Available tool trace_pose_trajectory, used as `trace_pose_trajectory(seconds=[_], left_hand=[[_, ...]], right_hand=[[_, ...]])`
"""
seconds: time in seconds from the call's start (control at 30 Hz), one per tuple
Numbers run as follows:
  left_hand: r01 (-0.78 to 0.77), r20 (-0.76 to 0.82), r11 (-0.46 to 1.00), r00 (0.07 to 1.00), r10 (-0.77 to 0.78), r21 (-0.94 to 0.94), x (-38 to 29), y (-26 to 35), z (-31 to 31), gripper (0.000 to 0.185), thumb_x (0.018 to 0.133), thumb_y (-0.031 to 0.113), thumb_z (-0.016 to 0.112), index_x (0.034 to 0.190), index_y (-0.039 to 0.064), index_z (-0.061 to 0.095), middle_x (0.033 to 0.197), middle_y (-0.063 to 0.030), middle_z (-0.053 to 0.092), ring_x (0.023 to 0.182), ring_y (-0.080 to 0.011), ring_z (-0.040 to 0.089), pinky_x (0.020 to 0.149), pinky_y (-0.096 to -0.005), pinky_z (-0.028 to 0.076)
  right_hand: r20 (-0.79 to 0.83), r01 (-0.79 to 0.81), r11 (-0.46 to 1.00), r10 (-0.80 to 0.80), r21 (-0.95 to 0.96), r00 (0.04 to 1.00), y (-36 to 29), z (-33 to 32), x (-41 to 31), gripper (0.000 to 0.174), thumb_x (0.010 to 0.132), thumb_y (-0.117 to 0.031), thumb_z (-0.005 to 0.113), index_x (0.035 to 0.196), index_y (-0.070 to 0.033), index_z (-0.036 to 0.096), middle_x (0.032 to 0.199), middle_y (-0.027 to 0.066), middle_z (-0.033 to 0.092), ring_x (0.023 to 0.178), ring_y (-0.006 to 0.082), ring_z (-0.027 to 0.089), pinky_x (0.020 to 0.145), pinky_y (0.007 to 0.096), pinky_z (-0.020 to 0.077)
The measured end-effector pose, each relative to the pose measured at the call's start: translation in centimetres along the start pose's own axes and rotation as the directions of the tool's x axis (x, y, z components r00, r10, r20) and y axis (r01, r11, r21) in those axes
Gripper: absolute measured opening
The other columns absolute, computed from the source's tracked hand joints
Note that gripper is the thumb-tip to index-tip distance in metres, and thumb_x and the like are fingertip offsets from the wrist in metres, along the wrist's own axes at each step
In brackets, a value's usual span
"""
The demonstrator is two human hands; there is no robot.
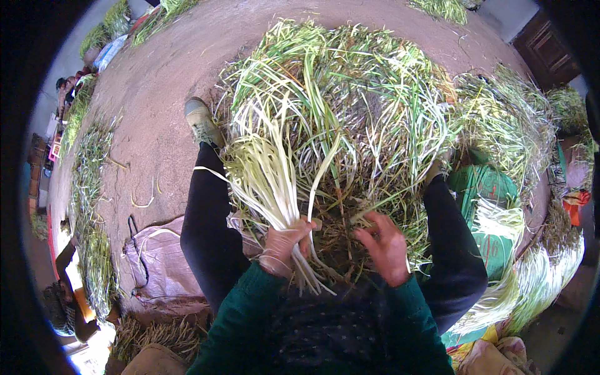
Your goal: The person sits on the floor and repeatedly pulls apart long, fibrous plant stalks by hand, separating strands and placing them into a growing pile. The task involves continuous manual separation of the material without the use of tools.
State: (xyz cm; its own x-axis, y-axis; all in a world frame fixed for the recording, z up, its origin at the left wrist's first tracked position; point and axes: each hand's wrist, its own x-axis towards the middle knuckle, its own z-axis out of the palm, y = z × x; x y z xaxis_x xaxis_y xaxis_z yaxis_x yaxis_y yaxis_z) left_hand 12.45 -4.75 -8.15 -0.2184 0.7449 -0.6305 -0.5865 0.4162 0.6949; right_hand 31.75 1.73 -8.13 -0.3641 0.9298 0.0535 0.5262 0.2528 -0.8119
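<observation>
My left hand [287,246], in a thin translucent glove, is closed around a bundle of pale yellow-white leafy stalks [276,187], perhaps blanched chives. Their leaves fan out up and left, and the white ends stick out below the fist. One separate pale stalk [318,183] rises beside the bundle at the thumb. My right hand [384,246] is bare, its fingers apart and curled over the near edge of a large heap of green and pale leaves [356,98]. A thin green blade reaches its fingertips; whether they touch it I cannot tell. Brown roots and debris [344,234] lie between the hands.
My legs straddle the near part of the heap. A pinkish sack [164,267] lies at the left. At the right are green sacks [494,255] with cleaned pale stalks [499,218], and more leaf piles [506,126]. A long row of leaves [91,206] runs along the left.
</observation>
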Motion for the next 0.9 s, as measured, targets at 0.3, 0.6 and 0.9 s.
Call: trace_pose_trajectory(seconds=[0.3,0.6,0.9], left_hand=[[0.016,0.027,0.998,0.999,-0.018,0.066,-1.0,-1.1,0.5,0.018,0.074,0.014,0.068,0.081,0.000,0.059,0.047,-0.0013,0.047,0.036,-0.0121,0.043,0.034,-0.0251,0.033],[0.112,0.165,0.980,0.983,-0.085,-0.164,-0.9,0.8,-0.4,0.018,0.075,0.017,0.066,0.083,0.001,0.059,0.050,-0.0028,0.051,0.036,-0.0101,0.045,0.034,-0.0213,0.034],[-0.021,0.129,0.934,0.989,0.071,-0.357,-0.1,4.2,-2.5,0.027,0.073,0.016,0.064,0.091,-0.002,0.054,0.059,-0.0025,0.053,0.038,-0.0085,0.046,0.036,-0.0199,0.038]], right_hand=[[0.037,-0.192,0.716,0.226,0.671,0.973,0.3,5.5,6.7,0.013,0.086,-0.018,0.054,0.080,-0.007,0.055,0.054,-0.0028,0.046,0.042,0.0052,0.042,0.038,0.0194,0.0341],[0.293,0.007,0.844,-0.194,0.536,0.936,-0.1,5.3,-0.1,0.022,0.090,-0.022,0.047,0.089,-0.002,0.055,0.080,0.0073,0.059,0.081,0.0194,0.057,0.070,0.0309,0.0433],[0.667,-0.311,0.856,-0.053,0.413,0.743,-2.0,-0.5,-2.4,0.021,0.086,-0.016,0.051,0.072,0.000,0.052,0.056,0.0033,0.045,0.049,0.0111,0.042,0.046,0.0272,0.0330]])
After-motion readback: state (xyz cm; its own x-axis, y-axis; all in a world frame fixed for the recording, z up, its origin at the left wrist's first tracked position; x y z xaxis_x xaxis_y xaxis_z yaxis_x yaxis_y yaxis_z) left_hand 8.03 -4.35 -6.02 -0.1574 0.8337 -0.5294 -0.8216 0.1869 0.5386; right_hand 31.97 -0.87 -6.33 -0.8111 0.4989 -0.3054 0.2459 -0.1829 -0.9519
